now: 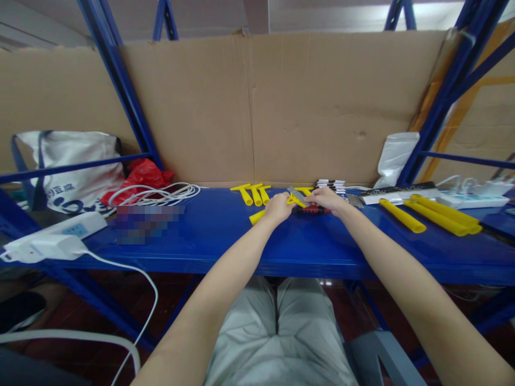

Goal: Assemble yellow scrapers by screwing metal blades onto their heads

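My left hand [279, 209] is wrapped round a yellow T-shaped scraper handle [257, 216], whose round grip sticks out below the fist toward the left. The handle's crosspiece [296, 201] points up to the right between my hands. My right hand [326, 199] pinches a thin grey metal blade [296, 193] against that crosspiece; how far the blade sits in it I cannot tell. Just under the right fingers lies a red and black object [314, 210], mostly hidden. Behind the hands is another yellow handle [304, 190], beside a stack of small black-and-white packs [330, 185].
Several yellow T-shaped handles [256, 195] lie left of my hands on the blue shelf [225, 236]. Yellow tubes [436, 216] and a power strip [470, 200] are on the right. Coiled white cable [169, 194], a cloth bag [80, 171] and another power strip [60, 238] stand left.
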`<state>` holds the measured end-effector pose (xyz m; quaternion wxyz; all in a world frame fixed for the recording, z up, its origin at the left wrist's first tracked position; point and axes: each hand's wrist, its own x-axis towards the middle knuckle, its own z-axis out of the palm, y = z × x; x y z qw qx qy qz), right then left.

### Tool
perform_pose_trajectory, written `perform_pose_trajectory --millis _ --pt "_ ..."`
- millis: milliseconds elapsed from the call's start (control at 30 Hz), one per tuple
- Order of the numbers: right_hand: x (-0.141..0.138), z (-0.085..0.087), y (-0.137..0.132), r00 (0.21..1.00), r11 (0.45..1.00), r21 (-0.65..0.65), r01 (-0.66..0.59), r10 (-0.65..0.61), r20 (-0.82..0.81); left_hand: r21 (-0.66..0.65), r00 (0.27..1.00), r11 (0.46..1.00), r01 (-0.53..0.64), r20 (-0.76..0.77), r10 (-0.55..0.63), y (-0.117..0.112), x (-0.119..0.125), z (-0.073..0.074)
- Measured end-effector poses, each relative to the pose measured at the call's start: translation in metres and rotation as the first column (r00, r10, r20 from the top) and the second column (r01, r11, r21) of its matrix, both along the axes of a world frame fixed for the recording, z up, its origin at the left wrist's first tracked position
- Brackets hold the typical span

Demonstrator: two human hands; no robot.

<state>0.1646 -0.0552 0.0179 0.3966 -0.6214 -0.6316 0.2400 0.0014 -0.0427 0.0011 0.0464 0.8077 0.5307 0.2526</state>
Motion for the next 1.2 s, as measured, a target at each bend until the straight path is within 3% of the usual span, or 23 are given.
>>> perform_pose_trajectory --millis 300,467,900,1200 --pt "-0.001 -0.002 0.002 1.000 1.000 -0.006 0.025 -0.025 0.018 0.029 1.000 1.000 0.000 0.024 -0.001 -0.002 -0.001 -0.001" --pt "-0.001 0.000 0.001 0.999 1.000 -0.002 0.017 -0.017 0.042 0.082 0.993 0.992 0.099 -0.073 -0.093 -0.003 -0.004 -0.001" --pt "-0.003 0.006 -0.008 0.994 0.996 -0.018 -0.086 0.085 -0.069 0.109 0.981 0.987 0.120 -0.163 -0.101 -0.005 -0.004 0.000" --pt "0.000 0.002 -0.002 0.988 0.996 -0.009 -0.085 0.083 -0.127 0.127 0.974 0.983 0.130 -0.203 -0.103 -0.007 -0.001 -0.001"
